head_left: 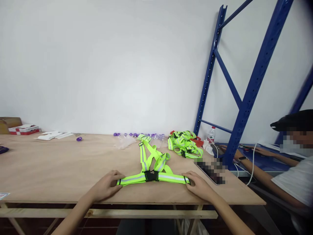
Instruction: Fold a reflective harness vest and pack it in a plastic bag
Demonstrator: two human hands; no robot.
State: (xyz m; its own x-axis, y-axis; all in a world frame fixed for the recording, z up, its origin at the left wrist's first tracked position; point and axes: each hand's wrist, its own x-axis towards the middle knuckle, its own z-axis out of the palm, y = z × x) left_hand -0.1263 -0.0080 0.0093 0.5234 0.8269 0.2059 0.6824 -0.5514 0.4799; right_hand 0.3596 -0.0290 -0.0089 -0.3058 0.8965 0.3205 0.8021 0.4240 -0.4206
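Note:
A neon yellow-green reflective vest (pixel 145 163) made of straps with grey stripes lies on the wooden table in front of me. Its waist strap runs crosswise near the front edge, with a black buckle (pixel 152 176) at the middle. My left hand (pixel 106 186) pinches the left end of this strap. At the right end, my right hand (pixel 198 184) closes its thumb and fingers on the strap. Behind the waist strap the shoulder straps lie loosely crossed and curled. Part of each strap end is hidden by my fingers.
A heap of similar vests (pixel 184 145) lies at the back right, near a tablet-like device (pixel 207 172). Clear plastic bags (pixel 124 142) rest by the wall. A blue rack post (pixel 251 88) stands right of the table (pixel 61 169); beyond it sits another person (pixel 295 173).

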